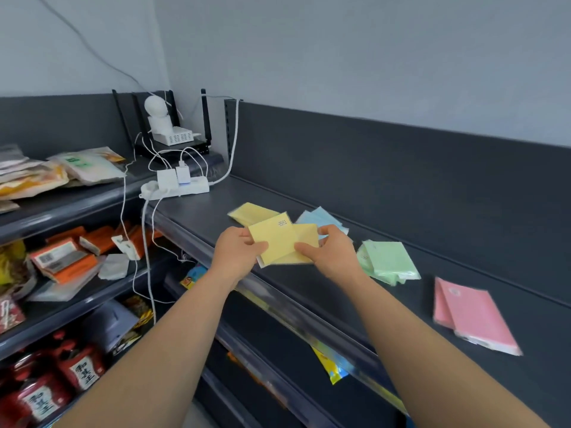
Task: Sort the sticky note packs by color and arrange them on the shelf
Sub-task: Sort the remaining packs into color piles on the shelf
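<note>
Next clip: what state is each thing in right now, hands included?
left hand, grips the held yellow packs' left edge
right hand, grips their right edge
held yellow packs, fanned between both hands
loose yellow pack, flat on the shelf behind the hands
blue packs, overlapping, partly hidden
green packs, loose pile
pink packs, overlapping, flat
power strip, plugs inserted

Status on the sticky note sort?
Left hand and right hand both grip yellow packs over the shelf. Blue packs, green packs, pink packs grouped to their right. Power strip left, clear of them.
</note>
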A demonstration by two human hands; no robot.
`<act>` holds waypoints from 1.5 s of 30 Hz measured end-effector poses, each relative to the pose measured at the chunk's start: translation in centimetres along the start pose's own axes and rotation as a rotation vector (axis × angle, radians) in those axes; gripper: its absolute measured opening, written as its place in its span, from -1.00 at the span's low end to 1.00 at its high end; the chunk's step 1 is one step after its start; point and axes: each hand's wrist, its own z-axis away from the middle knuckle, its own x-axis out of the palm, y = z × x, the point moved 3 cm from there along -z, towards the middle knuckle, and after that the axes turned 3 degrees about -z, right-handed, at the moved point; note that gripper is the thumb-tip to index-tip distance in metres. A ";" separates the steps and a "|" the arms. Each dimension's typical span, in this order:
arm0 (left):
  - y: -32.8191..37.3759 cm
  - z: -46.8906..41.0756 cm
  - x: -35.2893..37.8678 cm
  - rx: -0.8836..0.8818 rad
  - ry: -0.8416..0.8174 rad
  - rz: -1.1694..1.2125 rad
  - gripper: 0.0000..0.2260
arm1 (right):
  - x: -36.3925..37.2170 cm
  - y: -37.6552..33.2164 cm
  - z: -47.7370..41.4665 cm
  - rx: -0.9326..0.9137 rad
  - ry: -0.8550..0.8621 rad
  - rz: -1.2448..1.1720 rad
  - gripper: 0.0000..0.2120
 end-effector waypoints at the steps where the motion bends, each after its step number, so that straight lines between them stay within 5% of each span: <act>1: -0.2 -0.9 -0.3 0.004 0.014 -0.014 -0.81 | 0.5 -0.3 -0.8 -0.004 -0.009 0.015 -0.41; 9: -1.3 -7.8 -3.2 0.018 0.105 -0.115 -0.80 | 4.9 -3.0 -7.1 -0.095 -0.023 0.219 -0.66; 14: -2.5 -12.1 -4.3 0.032 0.077 -0.236 -0.61 | 7.6 -3.7 -9.8 -0.077 -0.002 0.296 -0.64; 27: -4.4 -19.4 -5.2 0.148 -0.109 -0.458 -0.77 | 11.3 -4.6 -12.8 0.129 0.079 0.584 -0.58; 34: -2.3 -17.8 -5.1 0.463 -0.057 -0.891 -0.73 | 10.2 -4.7 -10.9 0.033 0.182 0.652 -0.56; 45: 2.8 -9.4 1.2 0.857 -0.184 -0.757 -0.73 | 2.7 -3.2 -1.8 0.107 0.403 0.696 -0.69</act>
